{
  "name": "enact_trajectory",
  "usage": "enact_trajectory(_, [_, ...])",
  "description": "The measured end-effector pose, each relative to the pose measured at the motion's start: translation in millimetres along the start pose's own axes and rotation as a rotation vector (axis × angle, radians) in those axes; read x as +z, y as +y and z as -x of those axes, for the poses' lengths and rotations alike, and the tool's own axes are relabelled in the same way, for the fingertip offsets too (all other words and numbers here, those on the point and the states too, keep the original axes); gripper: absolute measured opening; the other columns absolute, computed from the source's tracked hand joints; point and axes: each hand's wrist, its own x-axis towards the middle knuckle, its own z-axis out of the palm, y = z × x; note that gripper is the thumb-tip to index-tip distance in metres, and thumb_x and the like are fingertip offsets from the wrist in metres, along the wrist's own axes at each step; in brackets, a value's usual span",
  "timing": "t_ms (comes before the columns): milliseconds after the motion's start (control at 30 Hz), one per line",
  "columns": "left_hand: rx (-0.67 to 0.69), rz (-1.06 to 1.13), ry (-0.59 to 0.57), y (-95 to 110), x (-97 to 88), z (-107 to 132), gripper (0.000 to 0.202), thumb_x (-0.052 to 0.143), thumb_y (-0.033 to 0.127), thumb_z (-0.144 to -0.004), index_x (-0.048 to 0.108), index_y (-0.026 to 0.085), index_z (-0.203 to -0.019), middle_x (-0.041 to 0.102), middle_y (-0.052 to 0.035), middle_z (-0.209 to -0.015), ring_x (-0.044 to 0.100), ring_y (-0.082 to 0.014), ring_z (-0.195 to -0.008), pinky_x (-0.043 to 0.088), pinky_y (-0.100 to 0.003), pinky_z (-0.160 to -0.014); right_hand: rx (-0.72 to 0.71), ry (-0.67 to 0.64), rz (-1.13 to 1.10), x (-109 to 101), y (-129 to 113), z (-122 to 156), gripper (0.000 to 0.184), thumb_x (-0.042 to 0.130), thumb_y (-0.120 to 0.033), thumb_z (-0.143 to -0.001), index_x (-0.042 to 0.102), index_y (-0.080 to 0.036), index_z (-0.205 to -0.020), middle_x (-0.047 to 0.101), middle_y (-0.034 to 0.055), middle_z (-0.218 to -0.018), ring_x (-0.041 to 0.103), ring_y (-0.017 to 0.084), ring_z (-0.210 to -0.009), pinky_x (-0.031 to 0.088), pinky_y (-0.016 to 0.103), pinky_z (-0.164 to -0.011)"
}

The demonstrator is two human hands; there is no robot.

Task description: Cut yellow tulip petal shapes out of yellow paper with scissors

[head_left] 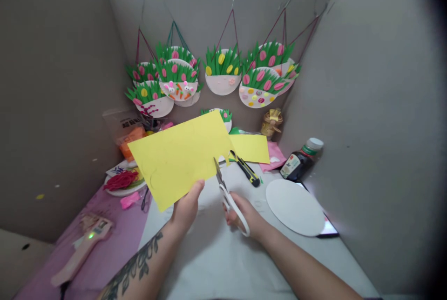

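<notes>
My left hand [186,207] pinches the lower edge of a large yellow sheet of paper [181,151], thumb on top, and holds it tilted above the table. Faint pencil-like curves show near the sheet's left side. In my right hand [244,216] is a pair of white-handled scissors [233,207], fingers through the loops. The scissors' blades point up and touch or overlap the sheet's lower right edge, where a notch shows. Just beyond them lies a black and yellow utility knife [247,170]. Another yellow paper piece [251,147] rests behind it.
At right are a white oval disc [293,207] over a phone [330,228] and a dark bottle [302,158]. At left are a plate with red yarn [120,181] and a pink glue gun [84,249]. Decorated paper-plate baskets [223,76] hang on the back wall.
</notes>
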Motion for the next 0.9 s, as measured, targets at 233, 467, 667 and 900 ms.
enact_trajectory(233, [0.033, -0.099, -0.013, -3.0, -3.1, -4.6, 0.034, 0.064, 0.037, -0.07, 0.067, 0.019, -0.098, 0.071, -0.005, -0.094, 0.06, -0.0241, -0.104, 0.043, -0.038, -0.099, 0.043, 0.027, 0.018, -2.1, -4.1, 0.4, 0.026, 0.06, -0.04, -0.072, 0.047, -0.019, -0.08, 0.053, -0.0028, -0.063, 0.046, 0.009, -0.051, 0.038, 0.02, -0.047])
enact_trajectory(467, [0.038, -0.096, -0.041, -7.1, -7.4, -9.3, 0.03, 0.064, 0.036, -0.069, 0.069, 0.019, -0.092, 0.071, -0.0043, -0.085, 0.062, -0.0234, -0.097, 0.045, -0.038, -0.096, 0.027, 0.002, 0.025, -4.4, -1.4, 1.7, 0.031, 0.059, -0.046, -0.073, 0.047, -0.019, -0.081, 0.053, -0.0027, -0.064, 0.046, 0.008, -0.051, 0.038, 0.02, -0.047])
enact_trajectory(667, [0.081, -0.059, -0.062, -6.3, -9.8, -12.4, 0.022, 0.064, 0.034, -0.071, 0.069, 0.02, -0.086, 0.07, -0.0049, -0.085, 0.06, -0.0231, -0.1, 0.041, -0.037, -0.1, 0.024, 0.007, 0.034, -5.0, -3.9, 1.4, 0.031, 0.06, -0.045, -0.072, 0.046, -0.018, -0.079, 0.052, -0.0033, -0.061, 0.046, 0.009, -0.049, 0.037, 0.02, -0.045])
enact_trajectory(900, [0.037, -0.153, 0.023, 0.1, -2.5, -8.4, 0.029, 0.064, 0.042, -0.072, 0.068, 0.016, -0.083, 0.069, -0.0071, -0.081, 0.064, -0.0255, -0.091, 0.045, -0.042, -0.094, 0.063, 0.029, 0.066, 3.6, -1.8, 0.9, 0.018, 0.06, -0.029, -0.068, 0.047, -0.019, -0.076, 0.054, -0.0031, -0.064, 0.046, 0.009, -0.051, 0.038, 0.019, -0.046])
